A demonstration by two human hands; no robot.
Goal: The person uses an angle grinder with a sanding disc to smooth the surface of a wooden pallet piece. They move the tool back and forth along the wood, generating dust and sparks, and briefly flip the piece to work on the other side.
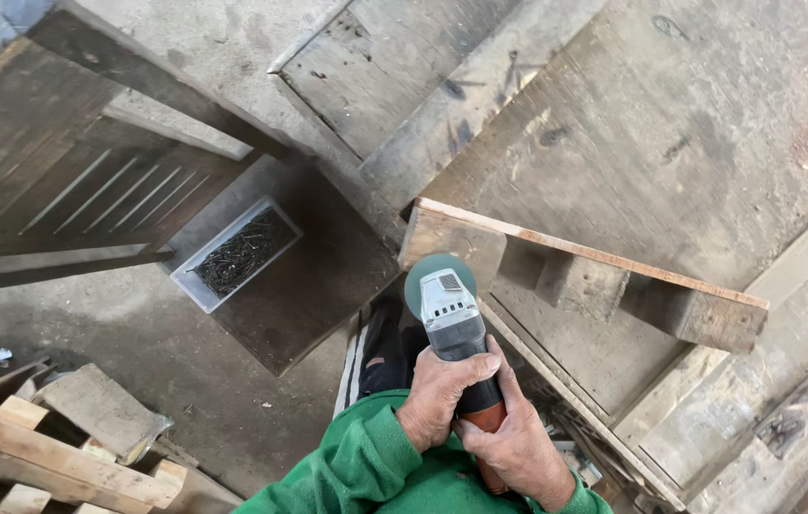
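Both hands wrapped tight round an angle grinder, held out in front of the body, arms in green sleeves coming up from bottom of the view. Left hand grips the dark body higher up, fingers curled over the top, thumb across. Right hand sits lower, closed round the orange-red rear end of the handle; the two hands touch each other. Neither is spread.

Grinder has a grey gear head w/ a green-grey disc at the front. Disc is right at the end of a wooden pallet tilted up on edge; can't tell if it actually touches the wood. Pallet shows a pale top slat and blocks underneath, leaning over wide weathered boards.

Left of the grinder, well apart: a shallow white rectangular tray full of dark nails, sitting on a dark panel on the concrete floor. Dark slatted wooden frame top left. Stack of pale wood offcuts bottom left. A dark shoe shows just below the grinder.
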